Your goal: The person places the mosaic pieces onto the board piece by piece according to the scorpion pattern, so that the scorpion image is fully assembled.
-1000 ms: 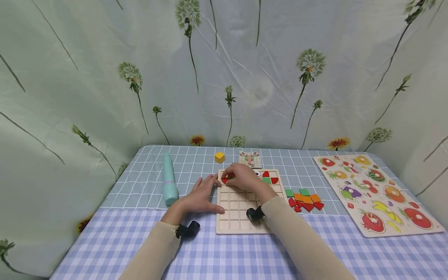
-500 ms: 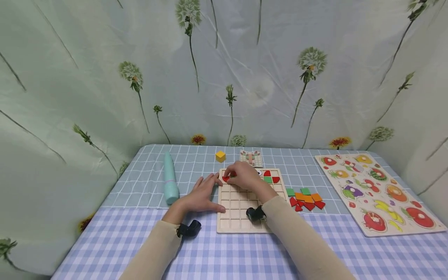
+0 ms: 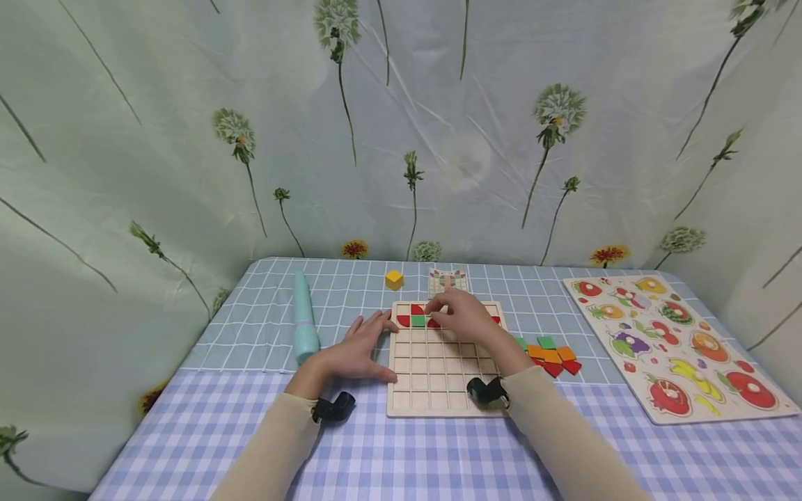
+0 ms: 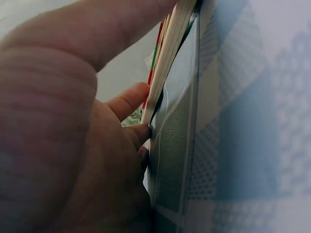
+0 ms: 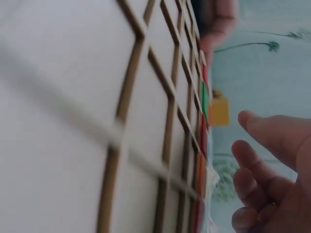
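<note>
A wooden grid board (image 3: 432, 383) lies on the table in front of me. Along its left edge rests my left hand (image 3: 354, 351), with fingers spread and fingertips at the far left corner; in the left wrist view, fingers (image 4: 129, 99) reach the board's side. Over the far rows hovers my right hand (image 3: 466, 321). Its thumb and fingertips stand apart with nothing between them in the right wrist view. Red quarter-round pieces (image 3: 404, 321) and a green square (image 3: 418, 321) sit in the far left cells. Another red piece (image 3: 434, 323) shows under the right fingertips. The right hand hides several cells.
Loose orange, green and red pieces (image 3: 551, 356) lie right of the board. Behind it are a pattern card (image 3: 460, 282) and a yellow cube (image 3: 394, 280). A teal tapered tube (image 3: 303, 327) lies left; a fruit puzzle board (image 3: 617, 341) occupies the right.
My right hand has let go of the red piece at the far left cells and moved right along the row, uncovering red and green pieces there. The left hand stays nearly still.
</note>
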### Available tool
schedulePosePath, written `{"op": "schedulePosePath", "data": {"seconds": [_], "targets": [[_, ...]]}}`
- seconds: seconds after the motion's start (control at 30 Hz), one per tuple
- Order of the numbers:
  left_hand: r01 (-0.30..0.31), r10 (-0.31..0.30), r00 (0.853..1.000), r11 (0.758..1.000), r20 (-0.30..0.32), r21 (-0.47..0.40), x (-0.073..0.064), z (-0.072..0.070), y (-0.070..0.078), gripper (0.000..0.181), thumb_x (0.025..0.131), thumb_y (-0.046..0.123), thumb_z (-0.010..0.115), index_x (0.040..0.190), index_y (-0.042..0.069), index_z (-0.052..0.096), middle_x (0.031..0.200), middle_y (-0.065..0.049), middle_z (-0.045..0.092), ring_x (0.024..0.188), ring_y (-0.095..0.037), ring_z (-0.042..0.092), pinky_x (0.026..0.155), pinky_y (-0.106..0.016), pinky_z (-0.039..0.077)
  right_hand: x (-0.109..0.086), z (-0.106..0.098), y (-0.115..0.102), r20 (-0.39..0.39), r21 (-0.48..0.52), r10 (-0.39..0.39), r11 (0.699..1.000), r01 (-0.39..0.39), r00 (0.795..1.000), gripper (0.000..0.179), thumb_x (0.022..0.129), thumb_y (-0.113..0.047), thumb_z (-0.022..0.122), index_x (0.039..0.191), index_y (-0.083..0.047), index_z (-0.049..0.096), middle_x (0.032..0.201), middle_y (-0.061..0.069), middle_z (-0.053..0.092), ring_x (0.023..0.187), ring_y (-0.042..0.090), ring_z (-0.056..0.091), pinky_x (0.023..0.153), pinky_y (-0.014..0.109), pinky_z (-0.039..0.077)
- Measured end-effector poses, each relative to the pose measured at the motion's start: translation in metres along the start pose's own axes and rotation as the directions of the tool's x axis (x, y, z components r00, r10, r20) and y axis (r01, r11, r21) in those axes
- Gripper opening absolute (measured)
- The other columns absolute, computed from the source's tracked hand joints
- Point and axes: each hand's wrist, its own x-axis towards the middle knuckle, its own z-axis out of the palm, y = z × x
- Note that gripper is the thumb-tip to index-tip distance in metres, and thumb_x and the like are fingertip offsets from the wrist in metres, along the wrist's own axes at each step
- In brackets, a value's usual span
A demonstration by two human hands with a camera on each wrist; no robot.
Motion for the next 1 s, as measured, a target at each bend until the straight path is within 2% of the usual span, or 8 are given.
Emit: {"op": "schedulePosePath", "data": {"seconds": [0.13, 0.3, 0.6, 0.7, 0.83, 1.0], "targets": [[-0.008, 0.008, 1.000, 1.000, 0.012, 0.026, -0.001, -0.001, 0.000, 0.079, 0.075, 0.049, 0.083, 0.137, 0.021, 0.044, 0.169, -0.011, 0.011, 0.158, -0.029, 0.003, 0.126, -0.058, -0.004, -0.015, -0.013, 0.010, -0.013, 0.031, -0.001, 1.000, 0.001, 1.000, 0.014, 0.097, -0.018, 0.063, 0.104, -0.013, 0.074, 0.102, 0.002, 0.070, 0.077, 0.016, 0.052, 0.069, 0.030, 0.044], [0.006, -0.007, 1.000, 0.999, 0.016, 0.040, 0.000, 0.001, 0.002, 0.079, 0.075, 0.051, 0.083, 0.138, 0.023, 0.045, 0.170, -0.010, 0.010, 0.158, -0.029, 0.001, 0.125, -0.058, -0.005, -0.033, -0.030, 0.026, -0.019, 0.020, 0.019, 1.000, -0.019, 1.000, 0.015, 0.097, -0.019, 0.064, 0.107, -0.013, 0.074, 0.107, 0.004, 0.070, 0.087, 0.019, 0.055, 0.074, 0.031, 0.046], [0.018, -0.018, 1.000, 0.998, 0.014, 0.054, 0.004, 0.004, 0.007, 0.079, 0.075, 0.054, 0.083, 0.138, 0.024, 0.046, 0.170, -0.009, 0.011, 0.158, -0.029, 0.002, 0.125, -0.059, -0.006, -0.063, -0.060, 0.058, -0.006, 0.013, 0.178, 0.984, -0.177, 0.984, 0.021, 0.096, -0.021, 0.065, 0.115, -0.012, 0.071, 0.113, 0.008, 0.068, 0.095, 0.023, 0.056, 0.076, 0.030, 0.047], [0.030, -0.031, 0.999, 0.998, 0.013, 0.058, 0.003, 0.003, 0.008, 0.079, 0.075, 0.053, 0.083, 0.139, 0.025, 0.046, 0.170, -0.008, 0.011, 0.158, -0.029, 0.002, 0.125, -0.059, -0.006, -0.069, -0.067, 0.069, 0.025, 0.000, 0.196, 0.981, -0.196, 0.980, 0.025, 0.095, -0.023, 0.067, 0.118, -0.012, 0.069, 0.114, 0.010, 0.067, 0.096, 0.023, 0.056, 0.076, 0.029, 0.047], [0.042, -0.043, 0.999, 0.997, 0.013, 0.059, 0.001, 0.003, 0.008, 0.080, 0.075, 0.053, 0.083, 0.140, 0.024, 0.046, 0.170, -0.007, 0.011, 0.158, -0.029, 0.002, 0.125, -0.060, -0.007, -0.076, -0.076, 0.083, 0.086, -0.044, 0.187, 0.982, -0.184, 0.979, 0.029, 0.092, -0.023, 0.071, 0.119, -0.012, 0.069, 0.112, 0.011, 0.066, 0.093, 0.022, 0.054, 0.074, 0.028, 0.048], [0.037, -0.037, 0.999, 0.998, 0.005, 0.054, 0.002, 0.003, 0.005, 0.080, 0.075, 0.054, 0.083, 0.139, 0.024, 0.047, 0.170, -0.008, 0.012, 0.158, -0.031, 0.003, 0.124, -0.061, -0.006, -0.084, -0.086, 0.100, 0.168, -0.074, 0.196, 0.980, -0.186, 0.966, 0.025, 0.088, -0.019, 0.075, 0.112, -0.012, 0.071, 0.107, 0.009, 0.066, 0.091, 0.021, 0.053, 0.075, 0.029, 0.047]]}}
